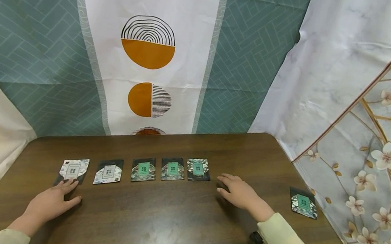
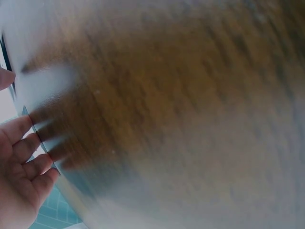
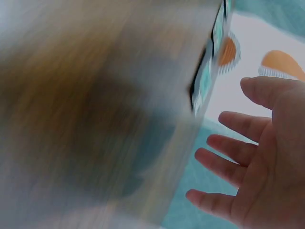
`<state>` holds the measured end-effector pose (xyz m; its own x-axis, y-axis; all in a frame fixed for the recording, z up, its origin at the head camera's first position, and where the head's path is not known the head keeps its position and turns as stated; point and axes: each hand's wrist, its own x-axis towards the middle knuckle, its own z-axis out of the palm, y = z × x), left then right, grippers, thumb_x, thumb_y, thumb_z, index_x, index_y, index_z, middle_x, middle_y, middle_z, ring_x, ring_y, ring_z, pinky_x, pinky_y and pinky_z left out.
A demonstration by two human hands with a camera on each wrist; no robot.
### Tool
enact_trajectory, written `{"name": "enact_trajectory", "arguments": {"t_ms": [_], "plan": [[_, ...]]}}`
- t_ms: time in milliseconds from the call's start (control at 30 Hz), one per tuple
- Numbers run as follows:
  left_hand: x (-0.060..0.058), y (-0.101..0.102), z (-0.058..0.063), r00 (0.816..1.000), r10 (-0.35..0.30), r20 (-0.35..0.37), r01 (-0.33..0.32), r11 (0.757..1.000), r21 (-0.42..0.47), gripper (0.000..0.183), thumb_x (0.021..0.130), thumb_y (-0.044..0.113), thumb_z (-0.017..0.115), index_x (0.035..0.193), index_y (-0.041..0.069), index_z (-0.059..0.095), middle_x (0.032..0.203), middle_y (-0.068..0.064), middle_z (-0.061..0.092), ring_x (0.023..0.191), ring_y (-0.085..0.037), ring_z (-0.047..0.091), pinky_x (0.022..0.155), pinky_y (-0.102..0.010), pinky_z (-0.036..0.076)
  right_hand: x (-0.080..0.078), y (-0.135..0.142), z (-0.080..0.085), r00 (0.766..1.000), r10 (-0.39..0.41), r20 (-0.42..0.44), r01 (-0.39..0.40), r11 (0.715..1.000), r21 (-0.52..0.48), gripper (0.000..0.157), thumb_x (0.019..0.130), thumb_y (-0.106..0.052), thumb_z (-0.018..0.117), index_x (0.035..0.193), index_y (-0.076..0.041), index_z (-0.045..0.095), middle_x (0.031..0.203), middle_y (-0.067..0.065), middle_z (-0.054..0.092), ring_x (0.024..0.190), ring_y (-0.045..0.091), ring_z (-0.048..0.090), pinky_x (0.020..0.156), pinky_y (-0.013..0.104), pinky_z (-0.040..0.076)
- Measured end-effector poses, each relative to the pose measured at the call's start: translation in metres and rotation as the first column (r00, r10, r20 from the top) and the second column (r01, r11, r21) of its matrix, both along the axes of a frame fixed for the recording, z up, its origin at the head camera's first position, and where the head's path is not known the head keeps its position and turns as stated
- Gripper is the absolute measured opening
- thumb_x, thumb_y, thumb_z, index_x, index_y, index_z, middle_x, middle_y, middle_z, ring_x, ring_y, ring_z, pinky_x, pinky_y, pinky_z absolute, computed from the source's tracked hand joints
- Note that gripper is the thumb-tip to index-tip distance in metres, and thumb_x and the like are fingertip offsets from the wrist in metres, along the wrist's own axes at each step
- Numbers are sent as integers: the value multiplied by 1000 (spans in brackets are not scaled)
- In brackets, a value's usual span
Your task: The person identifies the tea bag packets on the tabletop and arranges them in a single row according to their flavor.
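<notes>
On the brown table several flat square sachets form a row. My left hand (image 1: 49, 203) touches the near edge of the leftmost one, a white and black sachet (image 1: 73, 170), with its fingertips; the fingers are extended. Beside it lies another black and white sachet (image 1: 108, 172). Two dark sachets with green labels (image 1: 143, 169) follow, then a green-labelled sachet (image 1: 198, 169) with a pale top. To the right of that one my right hand (image 1: 240, 191) hovers over the table, fingers spread and holding nothing; the right wrist view shows its palm (image 3: 276, 162).
One more green-labelled sachet (image 1: 304, 203) lies apart near the table's right edge. A small black object (image 1: 256, 239) is beside the right sleeve. Patterned cloth (image 1: 153, 51) hangs behind the table (image 1: 154, 222), and flowered cloth (image 1: 364, 179) hangs on the right.
</notes>
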<state>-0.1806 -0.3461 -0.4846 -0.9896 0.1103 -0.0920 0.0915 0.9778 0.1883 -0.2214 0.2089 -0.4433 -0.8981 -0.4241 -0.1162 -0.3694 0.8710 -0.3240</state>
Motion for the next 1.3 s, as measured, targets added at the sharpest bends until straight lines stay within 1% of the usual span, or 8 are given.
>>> {"name": "enact_trajectory", "arguments": {"t_ms": [200, 400, 533, 700, 767, 1000, 1167, 1300], "plan": [[-1, 1, -1, 1000, 1, 6, -1, 1000, 2, 73, 95, 48, 65, 140, -9, 56, 146, -37, 49, 132, -61, 48, 96, -69, 48, 20, 48, 7, 994, -84, -77, 83, 996, -12, 53, 102, -27, 61, 145, 3, 53, 154, 31, 47, 139, 54, 47, 107, 67, 45], [-1, 2, 0, 1000, 3, -2, -3, 1000, 9, 72, 94, 46, 65, 139, -9, 56, 146, -37, 50, 132, -61, 48, 96, -69, 48, 40, 97, 5, 974, -196, -111, 198, 980, 9, 59, 99, -27, 66, 144, 8, 51, 152, 39, 42, 135, 62, 45, 100, 74, 44], [0, 2, 1, 1000, 5, -10, -5, 1000, 11, 72, 94, 46, 66, 139, -9, 57, 146, -36, 50, 133, -61, 48, 96, -69, 48, 51, 128, 1, 961, -266, -79, 269, 963, 18, 65, 99, -28, 65, 144, 14, 46, 152, 45, 35, 135, 67, 39, 102, 75, 41], [-1, 1, 0, 1000, 9, -10, -9, 1000, 8, 72, 94, 46, 66, 139, -9, 57, 146, -36, 50, 133, -60, 48, 96, -69, 48, 59, 160, -5, 934, -357, -3, 355, 930, 92, 73, 102, -35, 60, 147, 18, 37, 152, 48, 26, 134, 70, 34, 95, 81, 41], [0, 0, -1, 1000, 10, -10, -10, 1000, 10, 72, 94, 47, 65, 139, -9, 57, 147, -36, 50, 133, -60, 48, 97, -69, 48, 61, 169, -8, 926, -379, 10, 375, 920, 114, 73, 102, -35, 59, 146, 19, 36, 151, 50, 25, 133, 72, 34, 93, 82, 41], [0, -1, -3, 1000, 8, -21, -7, 1000, 16, 71, 94, 45, 66, 139, -10, 57, 147, -36, 50, 133, -60, 48, 98, -68, 47, 65, 185, -17, 925, -380, 22, 373, 917, 138, 71, 100, -31, 61, 139, 25, 40, 145, 54, 30, 127, 73, 40, 96, 77, 43], [0, -1, -4, 1000, 10, -19, -9, 1000, 16, 71, 94, 45, 66, 139, -9, 56, 147, -36, 49, 133, -60, 48, 98, -69, 47, 65, 189, -23, 910, -408, 76, 392, 906, 159, 73, 101, -34, 59, 140, 24, 39, 146, 52, 30, 130, 73, 36, 95, 83, 40], [0, -1, -2, 1000, 11, -10, -11, 1000, 15, 72, 94, 46, 65, 140, -10, 56, 147, -36, 49, 134, -60, 47, 99, -69, 47, 62, 190, -25, 906, -413, 91, 396, 904, 161, 73, 101, -35, 58, 141, 23, 39, 146, 51, 30, 131, 73, 35, 95, 85, 38]]}}
